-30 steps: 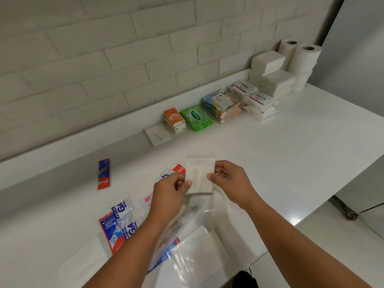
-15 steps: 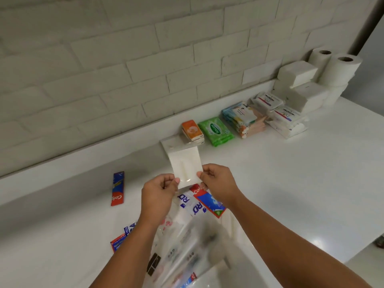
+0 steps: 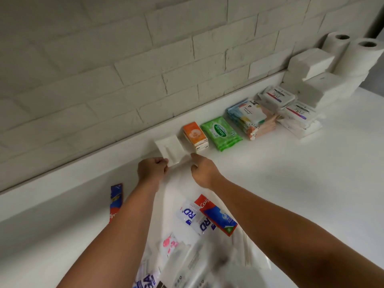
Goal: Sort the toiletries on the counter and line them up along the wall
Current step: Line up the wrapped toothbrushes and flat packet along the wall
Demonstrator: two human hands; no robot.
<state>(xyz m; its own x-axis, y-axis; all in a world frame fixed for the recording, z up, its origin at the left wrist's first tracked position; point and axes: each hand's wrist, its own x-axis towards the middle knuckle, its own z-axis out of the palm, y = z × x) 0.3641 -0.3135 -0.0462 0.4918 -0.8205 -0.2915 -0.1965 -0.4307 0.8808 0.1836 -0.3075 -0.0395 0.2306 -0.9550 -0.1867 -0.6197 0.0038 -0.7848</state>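
Both my hands hold a flat white sachet (image 3: 180, 161) low over the counter, close to the wall. My left hand (image 3: 152, 169) pinches its left corner and my right hand (image 3: 202, 171) pinches its right edge. It overlaps the near edge of another white sachet (image 3: 168, 144) that lies at the left end of the row along the wall. To the right in that row stand an orange tissue pack (image 3: 195, 135), a green wipes pack (image 3: 221, 133), a stack of colourful packs (image 3: 252, 119), white wipes packs (image 3: 291, 109), white tissue blocks (image 3: 310, 63) and toilet rolls (image 3: 363, 55).
Loose items lie near me on the white counter (image 3: 301, 183): a red-and-blue toothpaste sachet (image 3: 115, 201) on the left, another toothpaste sachet (image 3: 218, 215), white printed sachets (image 3: 188, 214), a pink-printed sachet (image 3: 170, 244) and clear plastic bags (image 3: 197, 265).
Both hands have carried the white sachet forward from above the loose pile to the wall, down beside the orange tissue pack and over the white sachet there.
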